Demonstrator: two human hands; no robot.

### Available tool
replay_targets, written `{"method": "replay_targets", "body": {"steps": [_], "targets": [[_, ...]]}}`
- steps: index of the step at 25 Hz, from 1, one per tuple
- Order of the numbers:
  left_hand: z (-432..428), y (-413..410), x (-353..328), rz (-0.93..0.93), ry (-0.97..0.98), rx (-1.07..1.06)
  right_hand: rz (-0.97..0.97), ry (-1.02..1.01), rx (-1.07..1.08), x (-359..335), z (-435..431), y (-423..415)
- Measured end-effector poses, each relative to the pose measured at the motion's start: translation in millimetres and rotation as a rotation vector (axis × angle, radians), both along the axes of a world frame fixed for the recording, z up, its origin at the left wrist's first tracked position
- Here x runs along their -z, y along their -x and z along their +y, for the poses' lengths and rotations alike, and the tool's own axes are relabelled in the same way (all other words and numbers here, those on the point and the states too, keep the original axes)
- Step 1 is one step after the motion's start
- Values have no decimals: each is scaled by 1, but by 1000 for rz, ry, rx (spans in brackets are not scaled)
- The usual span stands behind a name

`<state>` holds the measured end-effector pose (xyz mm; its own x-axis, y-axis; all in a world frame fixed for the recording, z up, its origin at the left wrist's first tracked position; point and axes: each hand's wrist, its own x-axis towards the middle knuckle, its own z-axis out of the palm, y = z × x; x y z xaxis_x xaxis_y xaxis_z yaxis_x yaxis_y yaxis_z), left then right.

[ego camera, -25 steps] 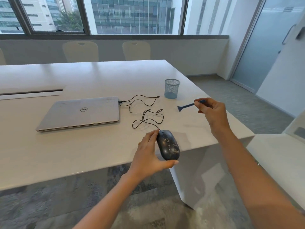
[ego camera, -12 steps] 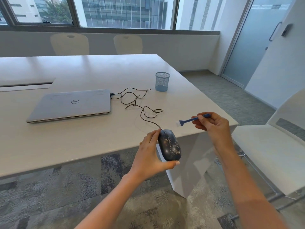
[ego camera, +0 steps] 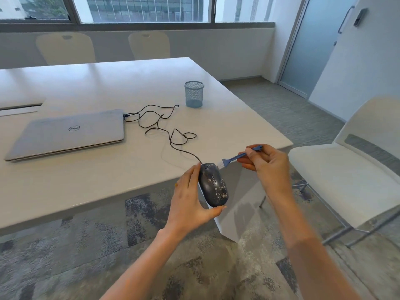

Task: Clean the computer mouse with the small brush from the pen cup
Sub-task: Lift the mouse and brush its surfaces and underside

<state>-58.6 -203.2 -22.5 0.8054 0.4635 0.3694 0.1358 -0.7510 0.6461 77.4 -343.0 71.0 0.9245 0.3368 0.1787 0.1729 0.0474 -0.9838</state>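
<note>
My left hand point(ego camera: 190, 200) grips a black computer mouse point(ego camera: 213, 184) speckled with pale dust, held in the air just off the table's near edge. Its black cable point(ego camera: 164, 128) loops across the table to the laptop. My right hand point(ego camera: 266, 163) pinches the handle of a small blue brush point(ego camera: 234, 158). The brush's white bristles point left and sit right at the mouse's front right corner. A blue mesh pen cup point(ego camera: 194, 94) stands upright on the table behind, apparently empty.
A closed grey laptop point(ego camera: 67, 133) lies on the white table point(ego camera: 97, 169) at the left. A white chair point(ego camera: 346, 169) stands at the right, close to my right arm. Two more chairs line the far side under the window. Carpet lies below.
My right hand has brought the brush down and left, from near the pen cup to the mouse's front. My left hand has lifted the mouse back off the table edge.
</note>
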Motion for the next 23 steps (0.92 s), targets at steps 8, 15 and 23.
{"method": "replay_targets", "body": {"steps": [8, 15, 23], "targets": [[-23, -11, 3, 16, 50, 44, 17, 64, -10, 4, 5, -10], [-32, -14, 7, 38, 41, 83, -10, 203, 34, 5, -9, -35], [-32, -18, 9, 72, 64, 74, 25, 159, -107, 11, 10, -26]]}}
